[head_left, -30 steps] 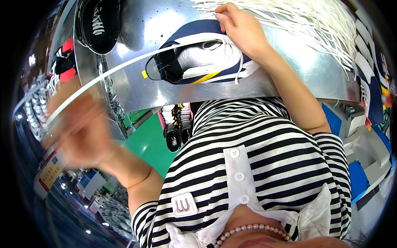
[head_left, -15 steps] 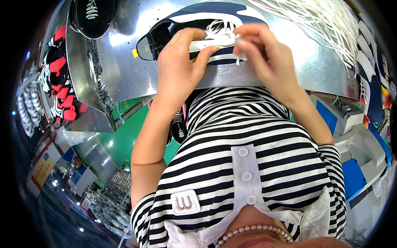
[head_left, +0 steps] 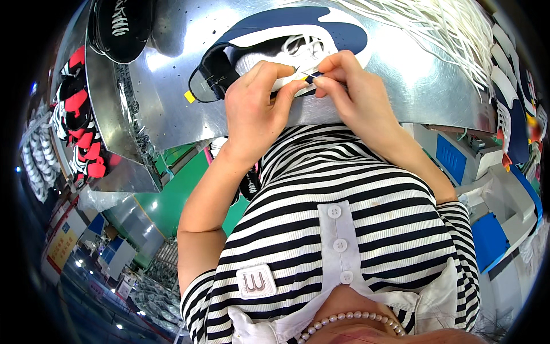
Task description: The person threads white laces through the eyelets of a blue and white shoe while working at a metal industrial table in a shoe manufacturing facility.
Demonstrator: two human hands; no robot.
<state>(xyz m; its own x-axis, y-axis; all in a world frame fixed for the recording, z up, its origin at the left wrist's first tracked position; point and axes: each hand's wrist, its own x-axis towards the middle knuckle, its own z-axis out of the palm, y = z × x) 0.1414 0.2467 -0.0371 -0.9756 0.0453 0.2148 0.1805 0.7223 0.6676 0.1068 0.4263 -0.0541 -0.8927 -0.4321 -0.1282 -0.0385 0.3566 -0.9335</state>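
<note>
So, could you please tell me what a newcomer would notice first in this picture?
Probably the two hands meeting at top centre, the left hand and right hand pinching at a navy and white shoe on a shiny metal table. A heap of white laces lies at upper right.

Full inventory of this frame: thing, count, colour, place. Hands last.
shoe upper: one, navy and white, on the metal table, under both hands
metal table: one, shiny silver, top of view
white laces: a pile, top right on the table
black shoe: one, top left
red and black shoes: several, far left
striped shirt: one, black and white, centre
left hand: pinching at the upper
right hand: fingertips pinching a small dark piece
</note>
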